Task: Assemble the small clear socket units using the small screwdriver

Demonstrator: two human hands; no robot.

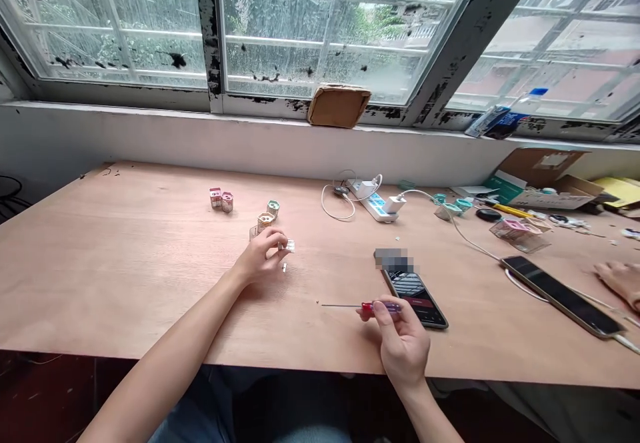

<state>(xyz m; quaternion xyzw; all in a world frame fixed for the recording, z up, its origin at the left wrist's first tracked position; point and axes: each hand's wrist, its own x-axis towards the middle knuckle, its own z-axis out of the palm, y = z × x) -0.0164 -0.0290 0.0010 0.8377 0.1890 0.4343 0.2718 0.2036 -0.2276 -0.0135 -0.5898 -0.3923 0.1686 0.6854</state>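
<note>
My right hand (406,340) is closed around a small screwdriver (367,307) with a red and purple handle. Its thin shaft points left, and a tiny brass-coloured bit (317,302) lies just past the tip. Farther back and to the left, my left hand (261,255) pinches a small white piece (289,246), partly hidden by the fingers. Beside that hand are a yellow-topped little box (265,220) and a green-topped one (273,208). A tiny white part (285,268) lies on the wood below the fingers.
Two pink-topped boxes (221,199) stand at the back left. A phone (420,300) lies under and beside my right hand. Behind are a power strip (373,202) and cables; another phone (560,294), an open carton (550,190) and another person's hand (620,282) are at the right.
</note>
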